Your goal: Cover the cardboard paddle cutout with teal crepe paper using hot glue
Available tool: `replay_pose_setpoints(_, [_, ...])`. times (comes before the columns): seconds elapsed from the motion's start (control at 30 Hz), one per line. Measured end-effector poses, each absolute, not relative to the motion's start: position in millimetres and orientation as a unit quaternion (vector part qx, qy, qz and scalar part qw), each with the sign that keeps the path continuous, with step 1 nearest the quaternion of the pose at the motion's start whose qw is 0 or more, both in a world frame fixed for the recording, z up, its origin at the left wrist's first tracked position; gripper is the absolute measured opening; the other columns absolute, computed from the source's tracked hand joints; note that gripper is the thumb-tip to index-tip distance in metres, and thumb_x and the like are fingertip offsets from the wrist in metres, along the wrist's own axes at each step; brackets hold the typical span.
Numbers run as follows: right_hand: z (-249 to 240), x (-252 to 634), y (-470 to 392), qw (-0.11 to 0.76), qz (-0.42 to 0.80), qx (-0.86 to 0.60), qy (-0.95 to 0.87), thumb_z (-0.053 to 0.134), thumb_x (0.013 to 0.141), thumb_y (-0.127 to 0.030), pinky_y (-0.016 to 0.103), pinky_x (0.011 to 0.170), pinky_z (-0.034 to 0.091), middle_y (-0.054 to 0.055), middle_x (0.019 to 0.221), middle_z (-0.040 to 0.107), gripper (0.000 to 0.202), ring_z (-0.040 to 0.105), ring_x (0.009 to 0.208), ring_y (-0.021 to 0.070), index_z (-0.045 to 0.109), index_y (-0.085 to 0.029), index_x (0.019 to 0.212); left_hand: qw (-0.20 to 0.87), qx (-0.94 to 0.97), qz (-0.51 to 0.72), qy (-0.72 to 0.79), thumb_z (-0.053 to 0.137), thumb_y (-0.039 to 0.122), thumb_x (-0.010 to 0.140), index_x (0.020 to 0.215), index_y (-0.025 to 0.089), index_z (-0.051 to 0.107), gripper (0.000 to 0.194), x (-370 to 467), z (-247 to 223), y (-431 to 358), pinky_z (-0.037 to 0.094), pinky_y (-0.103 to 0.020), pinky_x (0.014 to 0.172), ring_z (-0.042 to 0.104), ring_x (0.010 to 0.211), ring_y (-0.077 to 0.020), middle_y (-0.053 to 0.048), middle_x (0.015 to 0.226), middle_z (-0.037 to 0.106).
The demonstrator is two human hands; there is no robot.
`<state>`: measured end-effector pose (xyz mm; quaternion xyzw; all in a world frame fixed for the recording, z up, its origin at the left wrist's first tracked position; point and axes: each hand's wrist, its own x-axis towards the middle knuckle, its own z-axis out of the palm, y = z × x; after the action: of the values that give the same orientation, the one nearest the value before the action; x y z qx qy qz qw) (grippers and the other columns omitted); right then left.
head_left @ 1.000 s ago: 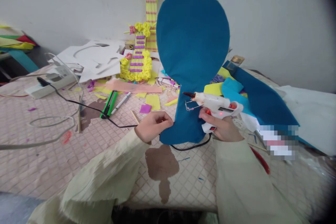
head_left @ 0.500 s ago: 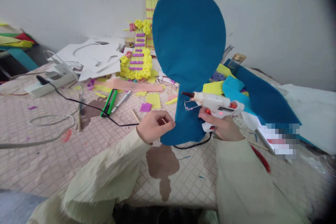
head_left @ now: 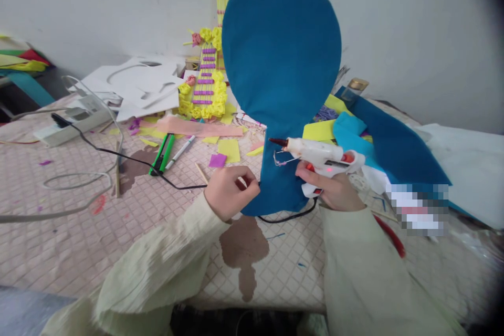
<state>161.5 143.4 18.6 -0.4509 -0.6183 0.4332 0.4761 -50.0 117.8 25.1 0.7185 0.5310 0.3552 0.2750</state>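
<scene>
A large dark-blue piece point(head_left: 281, 47), round above with a narrower lower part, stands up before me; it looks like felt or cloth. My left hand point(head_left: 232, 191) is closed in a pinch at its lower left edge, fingertips partly hidden. In my right hand point(head_left: 340, 191) is a white hot glue gun point(head_left: 321, 153), gripped by the handle with a finger at the orange trigger. Its dark nozzle points left, in front of the blue piece's narrow part, and a small red light glows on its body. Whether the nozzle touches the blue surface I cannot tell.
A green utility knife point(head_left: 161, 155), a white pen point(head_left: 180, 152) and paper scraps point(head_left: 229, 150) lie left of centre. A power strip point(head_left: 73, 126) with cords is at the left. Yellow flower-trimmed decorations point(head_left: 205, 84) lean behind. More blue material point(head_left: 401, 142) lies at the right.
The blue piece's round top has come slightly nearer and looks larger. Both hands stay almost in place, and the glue gun has shifted a little left in view.
</scene>
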Motion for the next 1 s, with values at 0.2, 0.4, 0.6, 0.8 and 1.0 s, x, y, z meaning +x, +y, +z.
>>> replay_pose_setpoints(0.2, [23,162,141,0.517,0.431,-0.454,-0.583,0.069,0.062,-0.034,0.028,0.056,0.039,-0.002,0.062,0.056,0.015,0.049,0.059,0.0138,0.06,-0.022,0.064,0.313,0.717,0.377,0.496,0.048,0.035,0.078,0.07,0.015,0.06,0.024,-51,27,118,0.045,-0.021,0.056,0.055,0.057,-0.0102,-0.002,0.066,0.062])
replay_pose_setpoints(0.4, [27,165,143,0.594,0.415,-0.435,-0.535,0.066,0.062,-0.033,0.028,0.055,0.038,-0.002,0.065,0.055,0.013,0.05,0.062,0.0146,0.058,-0.023,0.065,0.315,0.721,0.365,0.498,0.062,0.042,0.068,0.08,0.016,0.061,0.029,-47,24,116,0.04,-0.021,0.052,0.051,0.057,-0.0104,0.001,0.064,0.059])
replay_pose_setpoints(0.6, [40,164,137,0.648,0.399,-0.411,-0.501,0.068,0.063,-0.03,0.032,0.074,0.043,0.0,0.071,0.053,0.011,0.053,0.076,0.018,0.059,-0.025,0.066,0.259,0.699,0.426,0.513,0.055,0.039,0.075,0.067,0.016,0.056,0.025,-49,23,117,0.034,-0.02,0.048,0.041,0.049,-0.0077,0.004,0.052,0.045])
replay_pose_setpoints(0.8, [42,167,117,0.618,0.306,-0.4,-0.604,0.062,0.071,-0.034,0.039,0.08,0.046,0.003,0.075,0.058,0.012,0.055,0.078,0.0215,0.061,-0.026,0.063,0.225,0.645,0.488,0.543,0.054,0.036,0.077,0.063,0.017,0.049,0.025,-58,24,121,0.033,-0.022,0.047,0.04,0.048,-0.0079,0.005,0.052,0.042])
replay_pose_setpoints(1.0, [37,155,104,0.483,0.35,-0.431,-0.677,0.068,0.066,-0.023,0.041,0.071,0.052,0.004,0.077,0.065,0.016,0.06,0.079,0.0268,0.067,-0.032,0.08,0.147,0.643,0.497,0.564,0.054,0.033,0.078,0.07,0.017,0.052,0.018,-61,28,117,0.037,-0.023,0.052,0.046,0.051,-0.0093,0.003,0.055,0.048])
